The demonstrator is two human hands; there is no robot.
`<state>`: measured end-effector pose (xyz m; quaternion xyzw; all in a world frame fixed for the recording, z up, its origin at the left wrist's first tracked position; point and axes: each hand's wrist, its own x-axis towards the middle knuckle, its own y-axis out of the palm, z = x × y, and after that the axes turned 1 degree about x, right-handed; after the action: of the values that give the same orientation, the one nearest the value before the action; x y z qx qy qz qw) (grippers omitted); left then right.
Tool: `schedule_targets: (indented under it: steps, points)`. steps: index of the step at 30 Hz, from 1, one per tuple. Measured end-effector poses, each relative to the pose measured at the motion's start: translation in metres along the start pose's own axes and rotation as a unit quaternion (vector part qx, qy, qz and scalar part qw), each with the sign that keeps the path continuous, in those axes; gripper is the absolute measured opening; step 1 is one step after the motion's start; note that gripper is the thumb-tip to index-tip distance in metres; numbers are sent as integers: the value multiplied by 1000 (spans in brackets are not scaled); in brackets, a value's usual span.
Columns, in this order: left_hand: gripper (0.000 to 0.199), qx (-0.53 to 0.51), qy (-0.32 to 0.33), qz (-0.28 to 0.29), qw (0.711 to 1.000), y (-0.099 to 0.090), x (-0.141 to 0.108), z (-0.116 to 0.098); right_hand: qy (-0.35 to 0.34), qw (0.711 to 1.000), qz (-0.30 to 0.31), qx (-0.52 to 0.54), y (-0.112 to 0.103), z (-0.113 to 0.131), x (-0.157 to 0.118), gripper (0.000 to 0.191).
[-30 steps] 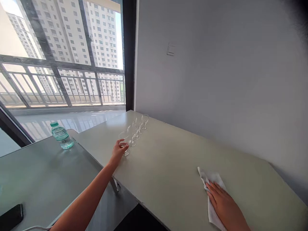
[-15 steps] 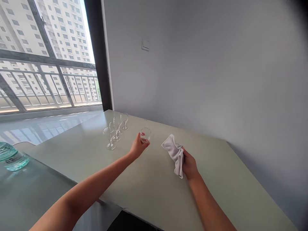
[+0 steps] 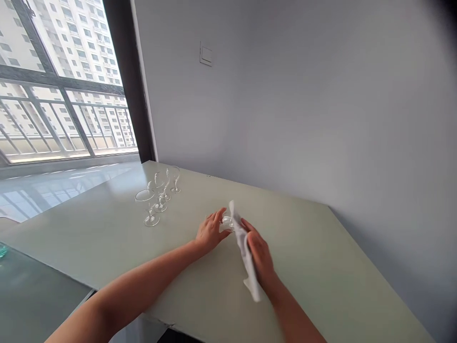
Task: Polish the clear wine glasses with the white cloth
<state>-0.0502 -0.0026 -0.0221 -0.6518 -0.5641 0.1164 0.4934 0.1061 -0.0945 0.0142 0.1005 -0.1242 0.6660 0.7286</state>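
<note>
My left hand (image 3: 211, 232) is closed round a clear stemmed glass (image 3: 226, 220), which lies tipped on its side above the table. In my right hand (image 3: 260, 255) is a white cloth (image 3: 244, 245), its upper end pressed against the right end of the glass. The cloth hides that end, and my left fingers cover part of the other. To the left, several more stemmed glasses (image 3: 151, 220) stand upright in a row on the pale table (image 3: 300, 281).
A grey wall (image 3: 303, 105) runs along the table's far side, with a light switch (image 3: 206, 54) on it. At the left is a window (image 3: 67, 90) with railings. A second, lower glass-like surface (image 3: 39, 290) adjoins the table, with a bit of a greenish bottle (image 3: 3, 250) at the frame edge.
My right hand has brought the cloth left against the glass. The glass has been tilted from upright onto its side and moved slightly right and nearer. The view has turned right.
</note>
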Motion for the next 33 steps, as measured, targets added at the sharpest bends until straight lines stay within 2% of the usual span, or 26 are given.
schedule_targets:
  steps: [3,8,10,13,16,18,22,25,27,29,31,33]
  points:
    - [53,12,25,-8,1000,-2,-4,1,29,998,44,-20,18,-8,-6,47]
    - [49,63,55,-26,996,-6,-5,5,95,986,131,-42,19,-25,-8,61]
    - [50,100,77,-32,991,-8,-5,4,109,984,142,-23,19,-28,-9,64]
    - [43,168,125,-42,977,-10,-6,0,112,983,147,20,22,-28,-8,57]
    - [37,221,179,-52,957,-8,-11,-5,119,980,142,76,23,-27,-7,47]
    - [37,237,210,-49,947,-7,-14,-8,146,977,116,104,21,-28,-5,39]
    - [41,231,271,-56,933,-11,-13,-10,236,957,50,160,10,-28,0,29]
    - [40,201,322,-66,923,-20,-7,-9,268,945,13,189,-1,-25,3,31]
    - [41,171,342,-42,923,-25,-3,-7,264,950,23,164,-5,-21,3,30]
    - [53,132,321,10,938,-30,0,-5,243,961,72,110,-8,-16,2,25]
    - [65,79,263,94,957,-36,2,-3,207,967,143,36,-10,-10,0,19]
    - [61,8,222,224,949,-44,3,-4,177,961,211,-28,-12,-5,-1,18]
